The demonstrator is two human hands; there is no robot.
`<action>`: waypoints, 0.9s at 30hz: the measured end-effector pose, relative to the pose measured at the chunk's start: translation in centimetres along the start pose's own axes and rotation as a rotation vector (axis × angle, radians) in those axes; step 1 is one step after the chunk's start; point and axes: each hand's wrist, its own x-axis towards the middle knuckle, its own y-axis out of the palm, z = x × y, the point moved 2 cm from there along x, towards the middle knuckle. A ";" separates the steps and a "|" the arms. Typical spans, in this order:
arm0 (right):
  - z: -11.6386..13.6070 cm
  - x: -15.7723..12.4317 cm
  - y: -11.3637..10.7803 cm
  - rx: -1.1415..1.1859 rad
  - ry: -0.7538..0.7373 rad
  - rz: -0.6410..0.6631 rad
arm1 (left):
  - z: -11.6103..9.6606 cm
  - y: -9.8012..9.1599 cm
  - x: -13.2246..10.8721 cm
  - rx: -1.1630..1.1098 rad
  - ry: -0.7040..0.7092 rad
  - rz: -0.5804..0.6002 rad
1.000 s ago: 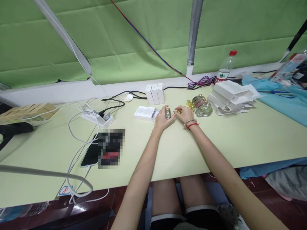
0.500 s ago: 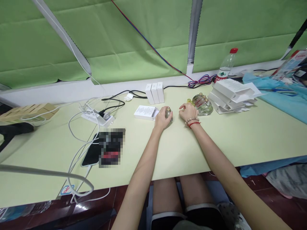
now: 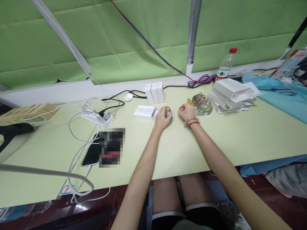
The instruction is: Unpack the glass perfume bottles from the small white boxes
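Observation:
My left hand (image 3: pixel 161 118) is wrapped round a small glass perfume bottle (image 3: pixel 168 111) with a gold neck, low over the table. Just left of it lies a white carton (image 3: pixel 145 112) with printed text, its flap towards my hand. My right hand (image 3: pixel 187 112), with a bead bracelet and red cord at the wrist, has its fingers curled closed; whatever they hold, if anything, is hidden. Right behind this hand are yellow-green bottle caps (image 3: pixel 189 101) and a cluster of clear glass perfume bottles (image 3: pixel 203 105) with gold necks.
Three white cartons (image 3: pixel 154 93) stand upright at the back. A pile of white cartons (image 3: pixel 231 95) lies to the right, near a water bottle (image 3: pixel 223 68). Leftward are a power strip (image 3: pixel 105 121), white cables (image 3: pixel 69 140), a phone (image 3: pixel 91 153) and wooden blocks (image 3: pixel 35 111).
My right hand has shifted very slightly left, away from the bottle cluster. My left hand stays on the perfume bottle in the same place.

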 end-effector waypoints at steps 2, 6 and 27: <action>0.0 0.0 0.0 -0.002 0.000 0.000 | 0.0 0.0 0.0 0.002 -0.006 0.002; 0.0 0.0 -0.1 -0.010 0.010 0.016 | -0.1 0.0 0.0 0.000 -0.011 0.004; -0.8 1.2 0.9 0.287 -0.137 0.018 | -0.3 0.0 0.0 0.078 0.001 -0.098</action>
